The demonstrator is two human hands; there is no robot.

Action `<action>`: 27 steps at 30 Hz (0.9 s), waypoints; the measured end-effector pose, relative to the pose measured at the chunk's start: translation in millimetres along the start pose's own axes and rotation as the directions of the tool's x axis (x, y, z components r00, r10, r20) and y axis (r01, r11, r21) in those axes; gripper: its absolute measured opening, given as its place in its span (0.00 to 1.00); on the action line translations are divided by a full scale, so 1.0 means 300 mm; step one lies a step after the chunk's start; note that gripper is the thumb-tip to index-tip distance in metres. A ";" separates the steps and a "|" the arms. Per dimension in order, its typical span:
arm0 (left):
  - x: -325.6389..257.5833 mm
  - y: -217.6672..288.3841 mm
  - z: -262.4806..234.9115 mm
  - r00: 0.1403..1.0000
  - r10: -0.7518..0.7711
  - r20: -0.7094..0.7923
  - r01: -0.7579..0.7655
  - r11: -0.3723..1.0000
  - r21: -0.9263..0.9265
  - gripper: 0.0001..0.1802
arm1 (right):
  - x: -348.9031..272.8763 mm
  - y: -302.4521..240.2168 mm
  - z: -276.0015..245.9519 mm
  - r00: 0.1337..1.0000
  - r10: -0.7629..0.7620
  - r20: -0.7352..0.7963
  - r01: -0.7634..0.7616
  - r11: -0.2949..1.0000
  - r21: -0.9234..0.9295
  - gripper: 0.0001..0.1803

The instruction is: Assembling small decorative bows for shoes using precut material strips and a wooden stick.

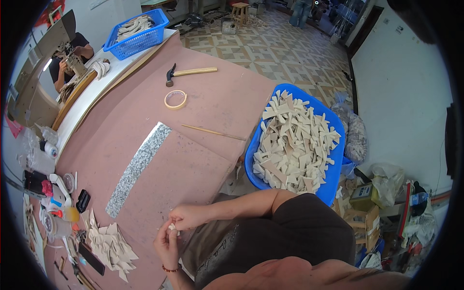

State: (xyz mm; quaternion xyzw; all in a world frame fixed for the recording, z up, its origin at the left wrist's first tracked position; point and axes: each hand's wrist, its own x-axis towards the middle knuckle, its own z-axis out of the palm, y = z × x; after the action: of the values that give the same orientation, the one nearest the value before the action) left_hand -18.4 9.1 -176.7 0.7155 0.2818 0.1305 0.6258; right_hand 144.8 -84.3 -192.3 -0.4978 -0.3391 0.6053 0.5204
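Observation:
Both my hands meet over the near edge of the pink-covered table, close to my lap. My left hand (166, 245), with a beaded bracelet at the wrist, pinches a small cream-coloured piece of material (173, 227) between thumb and fingers. Bent in from above it, my right hand (186, 217) has its fingers closed at the same piece. Most of the piece is covered by the fingers. To the left of my hands lies a pile of flat cream pieces (111, 246). A blue tub (333, 181) heaped with similar folded pieces stands on the far side of my right arm.
On the table (203, 159) lie a speckled grey strip (137, 169), a thin wooden stick (212, 132), a tape roll (175, 100) and a hammer (193, 72). Bottles and tools crowd the left edge. A blue basket (137, 42) stands beyond, near another person at a sewing machine (75, 63).

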 end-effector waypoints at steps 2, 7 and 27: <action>-0.017 -0.006 0.000 1.000 0.023 0.020 -0.024 0.996 0.082 0.19 | -0.007 0.020 0.006 0.991 -0.127 -0.049 0.117 0.976 -0.183 0.09; -0.037 -0.011 0.002 0.998 -0.006 0.056 0.006 1.000 0.006 0.16 | 0.002 0.061 0.025 0.974 -0.222 -0.040 0.191 0.908 -0.374 0.11; -0.037 0.013 -0.014 0.890 0.439 0.121 -0.452 0.818 0.355 0.06 | -0.052 -0.058 -0.033 0.974 -0.167 0.153 0.205 0.935 -0.288 0.06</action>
State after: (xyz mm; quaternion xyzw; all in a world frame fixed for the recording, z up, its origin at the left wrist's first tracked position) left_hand -28.7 6.1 -170.2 0.8693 0.1158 0.2047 0.4348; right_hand 158.8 -96.4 -175.0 -0.4979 -0.5055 0.5244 0.4708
